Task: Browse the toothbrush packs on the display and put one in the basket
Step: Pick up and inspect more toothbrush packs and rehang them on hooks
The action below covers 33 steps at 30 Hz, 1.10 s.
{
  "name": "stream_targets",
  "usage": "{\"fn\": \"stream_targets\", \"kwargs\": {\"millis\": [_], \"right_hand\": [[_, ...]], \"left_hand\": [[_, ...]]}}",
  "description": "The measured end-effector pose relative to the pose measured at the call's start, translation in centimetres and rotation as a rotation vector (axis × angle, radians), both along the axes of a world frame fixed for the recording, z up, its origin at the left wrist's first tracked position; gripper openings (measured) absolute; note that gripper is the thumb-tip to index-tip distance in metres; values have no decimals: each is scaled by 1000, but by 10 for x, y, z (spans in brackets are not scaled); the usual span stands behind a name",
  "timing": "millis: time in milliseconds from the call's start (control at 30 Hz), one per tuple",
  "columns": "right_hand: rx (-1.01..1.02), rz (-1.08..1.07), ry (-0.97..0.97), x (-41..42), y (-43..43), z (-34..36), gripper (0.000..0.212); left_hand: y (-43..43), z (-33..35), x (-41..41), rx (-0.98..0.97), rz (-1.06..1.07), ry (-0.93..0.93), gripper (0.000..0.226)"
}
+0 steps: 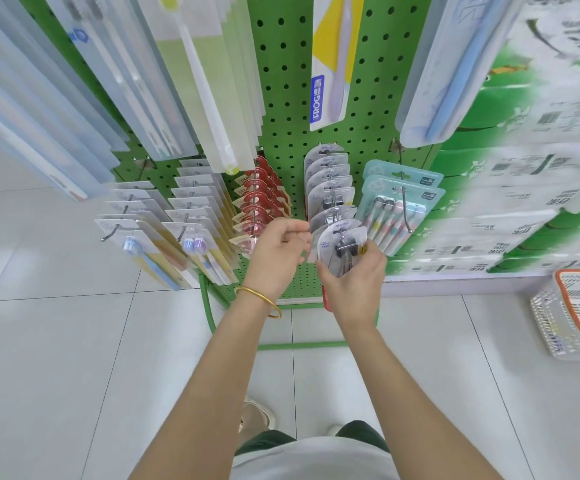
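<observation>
White floor tiles run under a green pegboard display (281, 109) hung with rows of toothbrush packs. The task looks to be at the choosing stage. The front pack (342, 242) of the grey row (328, 181) sits at the tip of its hook and seems not yet free. The right hand (354, 282) grips it from below, fingers wrapped round its lower part. The left hand (274, 251) has curled fingers at the pack's left edge and seems to pinch it. What remains is unhooking the pack and carrying it to the basket (545, 317), which stands on the floor well apart to the right. The pack is a clear blister with a rounded pale top and dark bristle heads inside.
</observation>
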State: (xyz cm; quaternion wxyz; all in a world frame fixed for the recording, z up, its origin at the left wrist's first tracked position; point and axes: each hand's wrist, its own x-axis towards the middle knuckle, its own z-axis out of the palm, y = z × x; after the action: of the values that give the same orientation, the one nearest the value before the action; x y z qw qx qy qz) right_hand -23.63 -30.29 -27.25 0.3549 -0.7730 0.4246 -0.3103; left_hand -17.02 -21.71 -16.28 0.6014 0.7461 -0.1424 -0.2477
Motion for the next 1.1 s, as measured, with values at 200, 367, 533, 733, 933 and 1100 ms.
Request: {"fn": "stream_targets", "kwargs": {"millis": [200,367,533,733,933,1100], "right_hand": [[-11,-30,5,16,1,-1,90],[52,-20,7,23,1,1,91],[68,7,23,20,-2,1,90],[27,70,109,7,-7,10,95],[-19,158,145,-12,-15,28,86],[-43,177,165,-19,-20,38,81]], "left_hand": [[-6,2,3,11,5,-25,16],[-12,1,13,64,4,-125,19],[-31,5,34,211,-55,-425,21],[-67,3,67,431,-162,-695,23],[-85,-4,80,547,-255,-751,13],[-87,-6,81,539,-249,-767,8]]}}
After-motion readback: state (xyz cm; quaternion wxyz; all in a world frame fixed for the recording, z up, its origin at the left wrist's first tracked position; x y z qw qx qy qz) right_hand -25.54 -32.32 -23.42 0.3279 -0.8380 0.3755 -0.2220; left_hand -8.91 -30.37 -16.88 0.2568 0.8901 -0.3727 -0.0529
